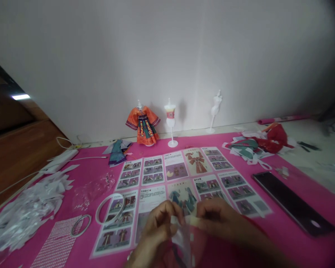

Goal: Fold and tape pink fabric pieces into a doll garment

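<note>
My left hand point(161, 227) and my right hand point(216, 219) meet low in the middle of the view, fingers closed. Both pinch the top edge of a thin, whitish, partly see-through piece point(182, 240); blur hides whether it is film or cloth. Something dark shows at its lower part. Beneath the hands lies an unfolded instruction sheet point(153, 193) with pictures of doll clothes. Two rolls of tape are close to my left hand: a larger white one point(99, 212) on the sheet's left edge and a smaller one point(81, 225) beside it.
At the back stand a doll form in an orange robe point(146, 124), one with a pink band point(171, 121) and a bare one point(216, 108). A phone point(292, 203) and fabric scraps point(257, 145) lie right. Plastic wrappers point(30, 212) and a power strip point(60, 160) lie left.
</note>
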Available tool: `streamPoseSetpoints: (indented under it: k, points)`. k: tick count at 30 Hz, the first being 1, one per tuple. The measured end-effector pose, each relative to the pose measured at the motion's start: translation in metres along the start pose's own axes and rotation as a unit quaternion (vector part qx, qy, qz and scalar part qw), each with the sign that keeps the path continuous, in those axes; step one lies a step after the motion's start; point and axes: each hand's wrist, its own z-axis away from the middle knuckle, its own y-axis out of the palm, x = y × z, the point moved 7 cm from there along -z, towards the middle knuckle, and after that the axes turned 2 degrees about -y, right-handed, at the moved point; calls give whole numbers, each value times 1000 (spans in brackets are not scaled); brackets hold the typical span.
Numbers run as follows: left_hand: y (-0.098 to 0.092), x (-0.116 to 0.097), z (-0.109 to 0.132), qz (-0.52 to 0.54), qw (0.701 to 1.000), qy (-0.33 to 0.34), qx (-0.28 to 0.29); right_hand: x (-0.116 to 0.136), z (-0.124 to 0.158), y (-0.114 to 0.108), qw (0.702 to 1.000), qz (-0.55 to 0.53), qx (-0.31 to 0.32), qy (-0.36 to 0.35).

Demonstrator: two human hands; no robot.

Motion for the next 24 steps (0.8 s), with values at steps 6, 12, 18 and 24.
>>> streamPoseSetpoints:
  k: [6, 12, 18, 24]
  points:
    - [-2, -1, 2, -91, 995, -7, 42, -1, 0, -3, 1000, -1, 1, 5]
    - [-4, 11, -2, -93, 994, -27, 47, -1, 0, -4, 1000, 2, 5, -4]
    - [0, 8, -1, -195, 980, -29, 21, 4, -2, -5, 997, 64, -9, -28]
    - [-3, 8, -2, -253, 967, -26, -3, -3, -4, -4, 989, 144, -28, -25]
